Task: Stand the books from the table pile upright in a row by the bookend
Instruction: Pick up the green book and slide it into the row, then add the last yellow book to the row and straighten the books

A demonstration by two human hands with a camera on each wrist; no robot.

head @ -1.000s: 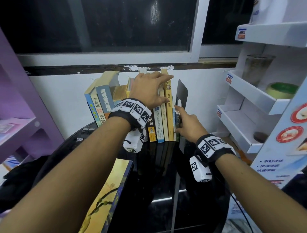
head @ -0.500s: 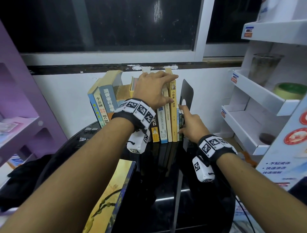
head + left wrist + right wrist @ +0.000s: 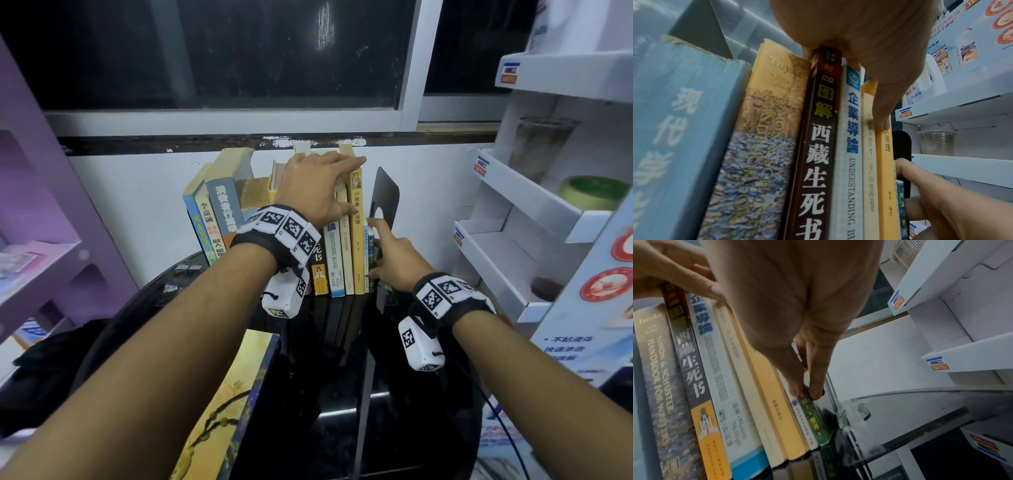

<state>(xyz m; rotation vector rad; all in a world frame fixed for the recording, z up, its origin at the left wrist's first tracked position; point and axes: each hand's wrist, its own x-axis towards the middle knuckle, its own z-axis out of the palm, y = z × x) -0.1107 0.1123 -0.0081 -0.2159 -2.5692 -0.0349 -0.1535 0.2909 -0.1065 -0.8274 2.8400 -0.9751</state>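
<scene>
Squaring up the row | left hand (image 3: 317, 186) spread flat over the book tops | right hand (image 3: 394, 260) pinching the thin green book (image 3: 813, 417) just inside the bookend (image 3: 387, 198) | next, I'd guess: push it flush, then grab the flat book (image 3: 226, 407) nearer me

"UNDERSTANDING BUSINESS" on white book spine (image 3: 334, 257)

Left hand (image 3: 317, 186): covers the tops of the middle upright books (image 3: 337, 260), their upper spines hidden. Right hand (image 3: 394, 262): fingertips out of sight between the small green book (image 3: 813, 417) and the black bookend (image 3: 387, 198). Yellow flat book (image 3: 222, 411): cut off by the head view's lower edge. Blue-spined book (image 3: 680, 129): lettering blurred, cropped at left.
</scene>
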